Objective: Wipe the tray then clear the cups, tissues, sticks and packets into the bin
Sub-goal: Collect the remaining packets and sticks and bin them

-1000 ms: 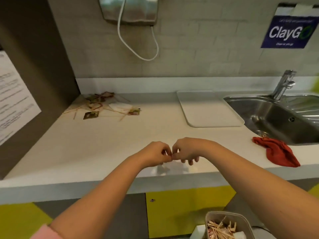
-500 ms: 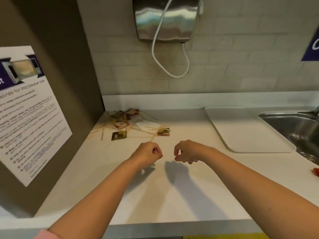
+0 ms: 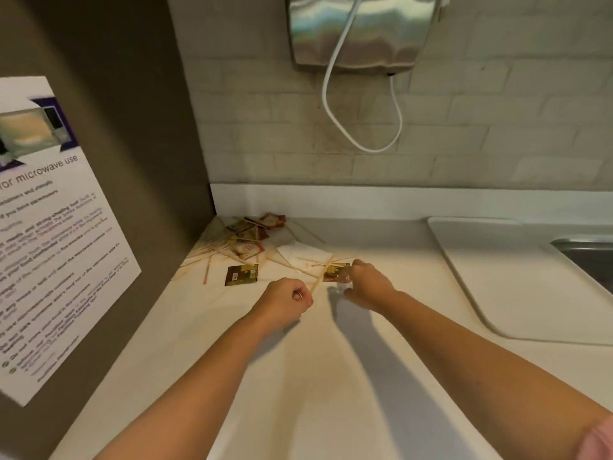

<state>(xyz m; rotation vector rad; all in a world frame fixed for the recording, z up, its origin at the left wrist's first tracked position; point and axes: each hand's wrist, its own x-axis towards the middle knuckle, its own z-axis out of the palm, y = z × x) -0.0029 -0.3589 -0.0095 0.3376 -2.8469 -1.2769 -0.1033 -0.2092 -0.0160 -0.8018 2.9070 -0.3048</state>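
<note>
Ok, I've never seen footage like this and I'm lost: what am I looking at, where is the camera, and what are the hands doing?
No machine here: these are a person's two bare hands, filmed by one camera worn on the head, looking down at a white counter. In its far left corner lies litter: wooden sticks, packets and a white tissue. A white tray lies to the right, beside a steel sink. The right hand reaches a brown packet, fingertips at its edge; blur hides whether it grips. The left hand is curled into a fist; whether it holds anything cannot be told.
</note>
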